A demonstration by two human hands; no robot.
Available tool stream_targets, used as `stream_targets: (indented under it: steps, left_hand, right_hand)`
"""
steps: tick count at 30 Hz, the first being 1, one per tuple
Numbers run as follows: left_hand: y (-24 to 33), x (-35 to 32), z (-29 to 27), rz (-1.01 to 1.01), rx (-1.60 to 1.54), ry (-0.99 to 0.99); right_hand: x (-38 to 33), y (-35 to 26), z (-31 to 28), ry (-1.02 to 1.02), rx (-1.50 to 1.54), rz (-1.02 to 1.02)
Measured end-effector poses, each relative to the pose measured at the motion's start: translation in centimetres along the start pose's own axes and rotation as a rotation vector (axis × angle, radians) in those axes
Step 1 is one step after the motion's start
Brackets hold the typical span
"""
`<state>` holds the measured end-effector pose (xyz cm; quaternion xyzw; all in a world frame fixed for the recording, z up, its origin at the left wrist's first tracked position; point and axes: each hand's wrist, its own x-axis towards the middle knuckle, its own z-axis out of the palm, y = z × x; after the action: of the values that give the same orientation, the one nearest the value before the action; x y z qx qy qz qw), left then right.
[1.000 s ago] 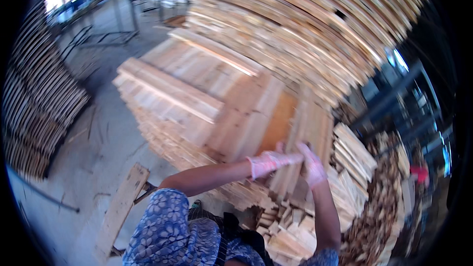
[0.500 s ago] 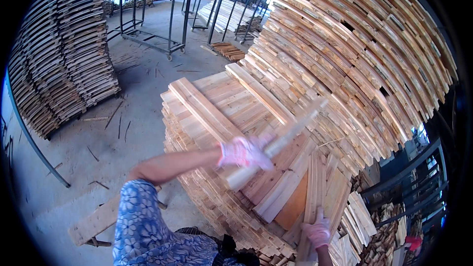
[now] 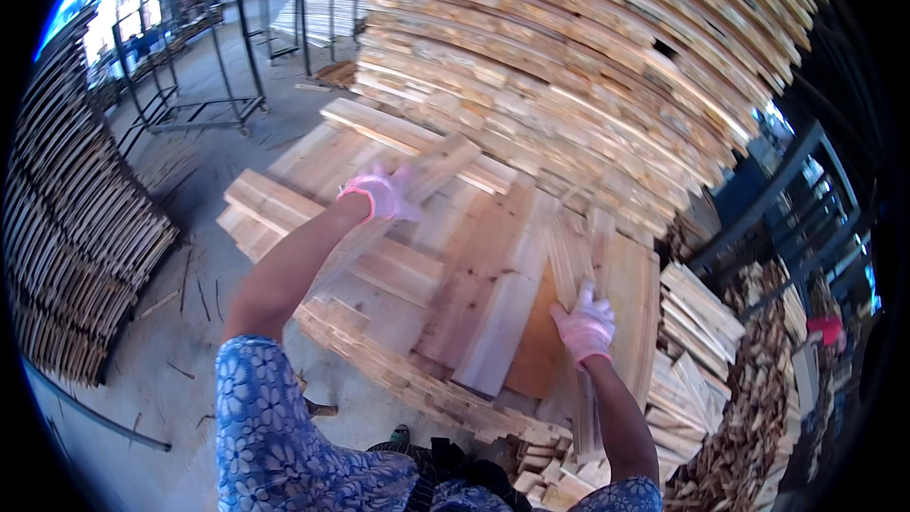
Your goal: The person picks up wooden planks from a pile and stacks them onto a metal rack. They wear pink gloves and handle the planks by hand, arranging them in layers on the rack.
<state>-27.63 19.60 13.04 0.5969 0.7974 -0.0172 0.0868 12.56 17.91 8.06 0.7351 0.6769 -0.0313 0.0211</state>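
Observation:
My left hand [image 3: 379,194], in a pink glove, grips a long pale wooden plank [image 3: 431,171] and holds it slanted above the low stack of planks [image 3: 398,265] in front of me. My right hand [image 3: 586,324], also gloved in pink, rests on the top edge of several thin boards [image 3: 607,275] standing on the near right side of that stack. A wide brown board [image 3: 540,351] lies flat just left of my right hand. My blue flowered sleeve shows at the lower edge.
A tall wall of stacked planks [image 3: 588,66] rises behind the low stack. More board piles [image 3: 76,256] line the left side. Metal rack frames [image 3: 190,66] stand on the concrete floor [image 3: 161,370] at the back left. Short offcuts [image 3: 720,379] are heaped at the right.
My left hand has carried the plank further away over the stack. My right hand has risen from the low edge onto the upright boards. My head has tilted, shifting the view.

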Motion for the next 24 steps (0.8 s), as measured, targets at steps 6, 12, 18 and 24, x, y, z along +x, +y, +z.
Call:
stream_targets:
  steps: [6,12,18,24]
  left_hand:
    - [0.5,2.3,2.4,-0.071,-0.119,0.060]
    - [7.0,-8.3,-2.3,0.183,-0.285,0.289]
    - [8.4,-21.9,1.2,0.288,-0.857,0.593]
    - [-8.2,-31.0,15.2,0.042,-0.986,0.356]
  right_hand:
    - [1.3,1.3,-0.6,-0.077,0.183,-0.108]
    - [4.0,10.8,-5.6,-0.313,0.850,-0.422]
    - [1.0,25.0,-7.7,-0.039,1.133,-0.457]
    - [3.9,39.7,1.6,0.118,1.591,-0.309]
